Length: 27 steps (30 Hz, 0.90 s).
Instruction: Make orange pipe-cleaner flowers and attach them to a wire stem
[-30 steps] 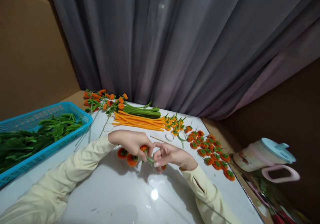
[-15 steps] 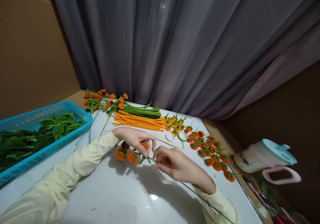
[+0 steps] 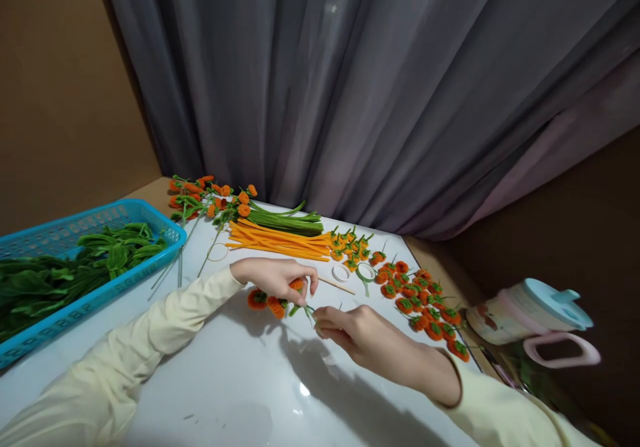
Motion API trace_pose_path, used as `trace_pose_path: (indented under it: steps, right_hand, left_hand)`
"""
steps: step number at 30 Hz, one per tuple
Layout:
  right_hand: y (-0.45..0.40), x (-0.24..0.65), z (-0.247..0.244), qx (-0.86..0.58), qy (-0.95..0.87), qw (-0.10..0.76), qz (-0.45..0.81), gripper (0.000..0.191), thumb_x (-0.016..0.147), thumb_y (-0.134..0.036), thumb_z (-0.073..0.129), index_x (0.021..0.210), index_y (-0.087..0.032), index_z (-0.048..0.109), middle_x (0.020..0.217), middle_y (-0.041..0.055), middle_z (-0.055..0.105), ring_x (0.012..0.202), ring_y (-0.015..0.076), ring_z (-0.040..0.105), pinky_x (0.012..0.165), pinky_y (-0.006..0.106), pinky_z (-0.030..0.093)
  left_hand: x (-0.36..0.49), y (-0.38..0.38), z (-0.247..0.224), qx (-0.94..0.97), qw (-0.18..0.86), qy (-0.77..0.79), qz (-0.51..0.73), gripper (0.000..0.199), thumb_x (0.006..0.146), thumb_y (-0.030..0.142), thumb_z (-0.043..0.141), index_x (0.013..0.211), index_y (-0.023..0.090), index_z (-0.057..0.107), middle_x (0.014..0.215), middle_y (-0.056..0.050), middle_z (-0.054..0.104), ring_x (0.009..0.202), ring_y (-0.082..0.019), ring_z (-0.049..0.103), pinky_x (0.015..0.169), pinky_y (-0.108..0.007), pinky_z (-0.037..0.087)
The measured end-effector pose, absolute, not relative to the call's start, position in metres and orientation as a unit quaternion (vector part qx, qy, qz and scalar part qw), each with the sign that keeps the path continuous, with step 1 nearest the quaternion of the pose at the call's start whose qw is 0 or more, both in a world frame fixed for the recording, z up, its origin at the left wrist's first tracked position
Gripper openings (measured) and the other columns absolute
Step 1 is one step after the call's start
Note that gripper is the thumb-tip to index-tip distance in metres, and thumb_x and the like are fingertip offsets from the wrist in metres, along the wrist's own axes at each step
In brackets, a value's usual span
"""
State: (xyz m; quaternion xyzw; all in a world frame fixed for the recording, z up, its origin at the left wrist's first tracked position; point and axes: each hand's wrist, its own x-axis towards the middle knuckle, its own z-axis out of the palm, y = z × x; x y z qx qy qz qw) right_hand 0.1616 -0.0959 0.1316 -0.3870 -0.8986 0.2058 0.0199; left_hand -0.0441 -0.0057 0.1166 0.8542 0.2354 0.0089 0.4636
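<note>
My left hand (image 3: 280, 279) is pinched around a small bunch of orange fuzzy flowers (image 3: 275, 306) with green parts, held above the white table. The flower heads hang below and left of its fingers. Just to the right, my right hand (image 3: 350, 327) has its fingers pressed together at the thin green stem end (image 3: 309, 312) of the bunch. What exactly sits between those fingertips is too small to tell.
A blue basket (image 3: 173, 234) of green leaves stands at left. Behind my hands lie orange strips (image 3: 280, 242), green stems (image 3: 290, 222), tape rolls (image 3: 366, 272) and a thin stick (image 3: 337, 286). Finished-looking orange flowers (image 3: 434, 331) and a cup (image 3: 520, 310) are at right.
My left hand and the bunch have shifted slightly right. My right hand has turned, its forearm now further right, and its fingers have closed near the stem. The long dark stem beneath it no longer shows.
</note>
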Motion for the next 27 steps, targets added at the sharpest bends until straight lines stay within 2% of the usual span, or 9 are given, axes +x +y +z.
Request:
trace_pose_path:
  steps: [4, 7, 11, 16, 19, 22, 24, 27]
  right_hand:
    - [-0.096, 0.165, 0.135, -0.44, -0.864, 0.003, 0.244, 0.017, 0.087, -0.008, 0.042, 0.088, -0.016, 0.056, 0.06, 0.0017, 0.06, 0.05, 0.0122, 0.056, 0.049, 0.02, 0.038]
    - [-0.096, 0.168, 0.131, -0.447, -0.836, 0.096, 0.304, 0.016, 0.085, -0.007, 0.042, 0.093, -0.016, 0.053, 0.067, 0.0021, 0.066, 0.053, 0.0115, 0.059, 0.051, 0.019, 0.043]
    - [-0.103, 0.161, 0.113, -0.449, -0.784, 0.239, 0.356, 0.008, 0.088, -0.02, 0.045, 0.095, -0.018, 0.049, 0.074, 0.0035, 0.069, 0.062, 0.0138, 0.065, 0.059, 0.022, 0.05]
    - [-0.114, 0.144, 0.074, -0.472, -0.731, 0.336, 0.36, 0.011, 0.088, -0.028, 0.046, 0.095, -0.02, 0.048, 0.081, 0.0056, 0.071, 0.072, 0.017, 0.069, 0.06, 0.023, 0.053]
    - [-0.111, 0.142, 0.057, -0.48, -0.713, 0.369, 0.355, 0.011, 0.088, -0.027, 0.045, 0.095, -0.02, 0.049, 0.082, 0.0048, 0.071, 0.076, 0.0173, 0.069, 0.064, 0.024, 0.054]
    - [-0.102, 0.148, 0.051, -0.486, -0.712, 0.396, 0.316, 0.013, 0.087, -0.025, 0.044, 0.095, -0.019, 0.053, 0.077, 0.0037, 0.07, 0.071, 0.0177, 0.069, 0.067, 0.025, 0.055]
    - [-0.097, 0.153, 0.049, -0.489, -0.71, 0.408, 0.3, 0.016, 0.086, -0.025, 0.044, 0.094, -0.019, 0.057, 0.076, 0.004, 0.07, 0.067, 0.0181, 0.069, 0.065, 0.026, 0.056]
    - [-0.093, 0.157, 0.046, -0.496, -0.704, 0.417, 0.291, 0.02, 0.085, -0.024, 0.045, 0.092, -0.018, 0.063, 0.085, 0.0057, 0.07, 0.066, 0.0186, 0.069, 0.059, 0.025, 0.056]
  left_hand:
    - [-0.043, -0.006, 0.116, 0.847, 0.455, 0.272, 0.049, 0.017, 0.081, 0.024, 0.053, 0.097, 0.018, 0.052, 0.079, 0.001, 0.058, 0.067, -0.011, 0.051, 0.059, -0.019, 0.037]
    - [-0.044, -0.004, 0.116, 0.837, 0.477, 0.262, 0.059, 0.019, 0.081, 0.025, 0.053, 0.099, 0.018, 0.052, 0.079, 0.002, 0.057, 0.067, -0.011, 0.049, 0.06, -0.019, 0.037]
    - [-0.043, -0.002, 0.116, 0.805, 0.503, 0.303, 0.087, 0.023, 0.079, 0.027, 0.055, 0.099, 0.017, 0.052, 0.079, 0.002, 0.056, 0.067, -0.011, 0.048, 0.06, -0.019, 0.036]
    - [-0.043, 0.0, 0.116, 0.763, 0.532, 0.342, 0.134, 0.028, 0.073, 0.033, 0.063, 0.094, 0.016, 0.057, 0.077, 0.002, 0.057, 0.065, -0.011, 0.048, 0.058, -0.02, 0.034]
    - [-0.042, -0.001, 0.117, 0.734, 0.574, 0.337, 0.137, 0.029, 0.072, 0.034, 0.064, 0.093, 0.016, 0.058, 0.071, 0.001, 0.058, 0.061, -0.011, 0.046, 0.055, -0.02, 0.031]
    - [-0.042, -0.002, 0.119, 0.704, 0.619, 0.327, 0.12, 0.029, 0.072, 0.034, 0.063, 0.094, 0.016, 0.057, 0.064, 0.002, 0.058, 0.059, -0.011, 0.046, 0.052, -0.02, 0.029]
    - [-0.041, -0.002, 0.119, 0.691, 0.639, 0.321, 0.111, 0.03, 0.072, 0.034, 0.063, 0.094, 0.016, 0.056, 0.063, 0.002, 0.058, 0.06, -0.011, 0.048, 0.052, -0.02, 0.028]
    - [-0.042, -0.001, 0.115, 0.686, 0.655, 0.304, 0.09, 0.033, 0.07, 0.033, 0.065, 0.097, 0.017, 0.055, 0.066, 0.002, 0.058, 0.06, -0.011, 0.047, 0.053, -0.021, 0.029]
